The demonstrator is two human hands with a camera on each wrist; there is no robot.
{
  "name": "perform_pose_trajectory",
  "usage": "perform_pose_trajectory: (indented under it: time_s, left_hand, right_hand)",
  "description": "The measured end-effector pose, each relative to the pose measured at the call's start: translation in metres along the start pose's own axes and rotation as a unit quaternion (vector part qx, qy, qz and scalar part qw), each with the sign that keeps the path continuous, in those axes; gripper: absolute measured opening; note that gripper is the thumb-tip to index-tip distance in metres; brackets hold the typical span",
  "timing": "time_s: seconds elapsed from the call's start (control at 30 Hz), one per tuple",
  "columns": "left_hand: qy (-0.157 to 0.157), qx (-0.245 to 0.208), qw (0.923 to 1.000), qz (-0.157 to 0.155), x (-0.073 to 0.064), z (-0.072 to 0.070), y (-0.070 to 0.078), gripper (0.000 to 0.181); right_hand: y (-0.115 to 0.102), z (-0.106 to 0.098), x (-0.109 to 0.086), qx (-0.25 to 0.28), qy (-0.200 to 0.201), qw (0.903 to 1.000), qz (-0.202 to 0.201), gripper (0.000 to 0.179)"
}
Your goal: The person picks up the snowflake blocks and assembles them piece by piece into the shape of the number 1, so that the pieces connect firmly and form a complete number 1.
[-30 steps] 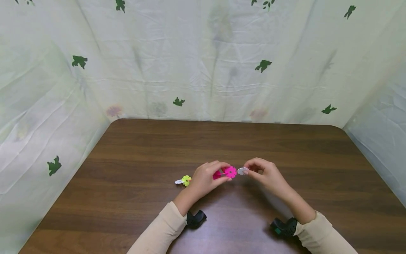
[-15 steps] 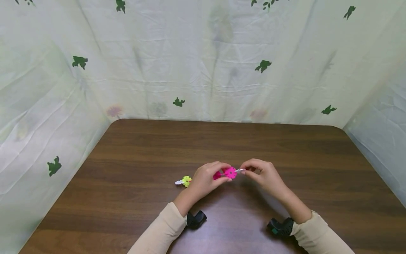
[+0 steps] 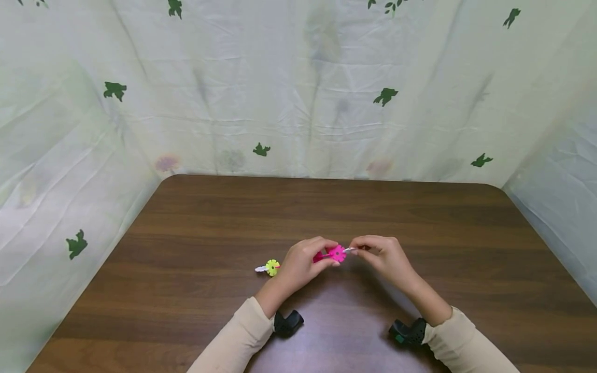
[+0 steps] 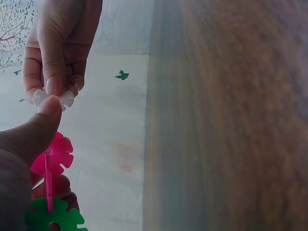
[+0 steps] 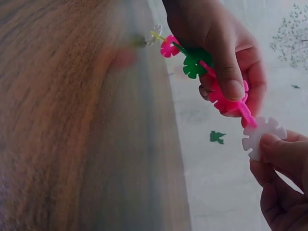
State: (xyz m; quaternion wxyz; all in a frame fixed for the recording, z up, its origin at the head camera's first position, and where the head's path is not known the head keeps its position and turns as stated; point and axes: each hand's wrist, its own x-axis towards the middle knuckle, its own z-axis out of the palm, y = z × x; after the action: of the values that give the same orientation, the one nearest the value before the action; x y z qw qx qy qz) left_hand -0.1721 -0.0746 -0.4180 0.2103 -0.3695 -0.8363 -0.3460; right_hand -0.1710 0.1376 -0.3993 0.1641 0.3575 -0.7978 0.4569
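A chain of notched, flower-shaped plastic discs runs through my left hand (image 3: 298, 264), whose thumb and fingers pinch a pink disc (image 5: 221, 98). Right of that grip sits another pink disc (image 3: 338, 253), seen edge-on in the right wrist view. My right hand (image 3: 387, 256) pinches a white disc (image 5: 259, 138) between thumb and fingers, its rim right at the pink disc's outer edge. Behind the left hand the chain continues with a green disc (image 5: 191, 67), a further pink disc (image 5: 169, 46), a yellow-green disc (image 3: 272, 268) and a white end disc (image 3: 260, 269). The left palm hides its middle in the head view.
Both hands are over a brown wood-grain table (image 3: 233, 217). A black wrist camera (image 3: 288, 324) is on the left wrist and another black camera (image 3: 407, 331) on the right. Pale cloth (image 3: 298, 77) with green bird shapes hangs behind the table and at its sides.
My right hand has moved left and turned the white disc from face-on to edge-on, bringing it against the pink disc. My left hand stays nearly still.
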Motion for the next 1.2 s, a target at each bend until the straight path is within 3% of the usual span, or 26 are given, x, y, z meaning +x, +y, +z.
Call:
perform_pose_trajectory:
  time_s: [0.23,0.33,0.53,0.63,0.77,0.87,1.0,1.2]
  left_hand:
    - [-0.005,-0.012,0.9999,-0.006,-0.001,0.001,0.001,0.032]
    - [-0.010,-0.016,0.9997,-0.016,-0.001,0.000,0.002,0.031]
    - [-0.017,-0.028,0.9986,-0.041,0.000,-0.001,0.004,0.033]
    - [-0.019,-0.021,0.9987,-0.044,0.001,-0.001,0.004,0.033]
    - [-0.018,-0.006,0.9991,-0.037,0.002,-0.001,0.005,0.033]
    - [-0.022,0.002,0.9994,-0.028,0.002,-0.002,0.006,0.033]
    - [-0.028,0.001,0.9994,-0.021,0.003,-0.003,0.007,0.034]
    - [-0.029,-0.007,0.9995,-0.014,0.003,-0.004,0.007,0.037]
  right_hand:
    - [-0.028,-0.002,0.007,-0.007,0.007,0.9995,-0.030,0.020]
    - [-0.026,-0.001,0.006,-0.006,0.009,0.9994,-0.032,0.020]
    - [-0.001,0.003,-0.002,0.015,-0.002,0.9993,0.034,0.015]
    - [-0.003,0.002,-0.003,0.035,-0.016,0.9964,0.076,0.017]
    - [-0.024,0.000,0.004,0.075,-0.047,0.9850,0.148,0.028]
    - [-0.034,0.001,0.006,0.100,-0.063,0.9755,0.185,0.025]
    - [-0.025,0.007,0.003,0.146,-0.068,0.9665,0.200,0.015]
    - [-0.004,0.014,-0.003,0.220,-0.053,0.9473,0.227,0.015]
